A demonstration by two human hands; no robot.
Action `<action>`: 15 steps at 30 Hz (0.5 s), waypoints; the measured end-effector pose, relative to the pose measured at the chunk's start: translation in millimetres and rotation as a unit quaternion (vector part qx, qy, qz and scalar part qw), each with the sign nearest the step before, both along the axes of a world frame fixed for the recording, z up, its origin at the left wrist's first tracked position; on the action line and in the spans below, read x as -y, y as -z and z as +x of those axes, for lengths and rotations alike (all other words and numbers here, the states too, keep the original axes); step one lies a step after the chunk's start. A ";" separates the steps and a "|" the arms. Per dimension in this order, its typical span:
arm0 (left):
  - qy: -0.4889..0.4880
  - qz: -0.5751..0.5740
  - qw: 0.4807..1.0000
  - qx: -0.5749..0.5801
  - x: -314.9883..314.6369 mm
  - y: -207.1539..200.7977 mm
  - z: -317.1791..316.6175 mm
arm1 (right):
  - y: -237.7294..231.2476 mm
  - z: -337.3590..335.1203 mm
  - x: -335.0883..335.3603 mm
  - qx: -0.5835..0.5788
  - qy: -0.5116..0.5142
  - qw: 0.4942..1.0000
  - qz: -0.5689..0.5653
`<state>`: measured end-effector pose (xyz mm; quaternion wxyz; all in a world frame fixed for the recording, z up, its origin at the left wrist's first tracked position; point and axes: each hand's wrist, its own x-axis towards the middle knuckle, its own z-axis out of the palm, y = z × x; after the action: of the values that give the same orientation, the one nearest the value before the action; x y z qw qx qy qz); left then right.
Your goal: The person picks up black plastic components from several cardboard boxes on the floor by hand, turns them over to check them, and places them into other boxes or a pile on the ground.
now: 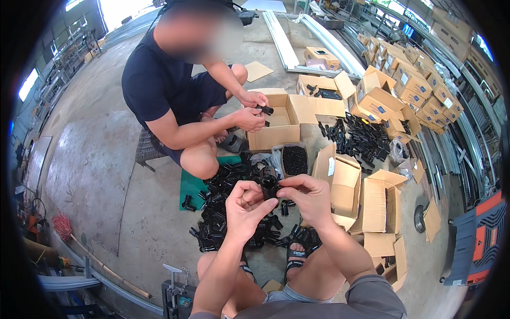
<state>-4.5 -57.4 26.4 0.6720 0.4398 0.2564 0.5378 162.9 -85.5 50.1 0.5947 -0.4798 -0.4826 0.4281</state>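
Observation:
In front of me my left hand (246, 208) is closed around a black plastic fitting (269, 182), with the thumb against its lower part. From the other side my right hand (308, 198) pinches at the same fitting with thumb and fingertips. Whether a second small piece sits between those fingertips is too small to make out. Below my hands a heap of similar black fittings (215, 232) covers the floor and part of a green sheet (189, 183). Just beyond my fingers stands an open container of small black pieces (295, 160).
Opposite on the left, a seated person (172, 90) holds another black fitting (265, 110) over an open cardboard box (273, 137). More open boxes (374, 204) and a second black heap (358, 139) lie right. Stacked cartons (409, 80), a broom (101, 260) and a toolbox (475, 242) stand around.

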 end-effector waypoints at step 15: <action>0.003 0.007 1.000 -0.013 -1.6 5.0 4.9 | 10.9 11.0 -0.2 0.049 -0.003 0.998 0.028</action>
<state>0.5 -55.8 21.4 0.6673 0.4517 0.2599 0.5321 173.9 -85.2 39.2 0.5823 -0.4818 -0.5247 0.3918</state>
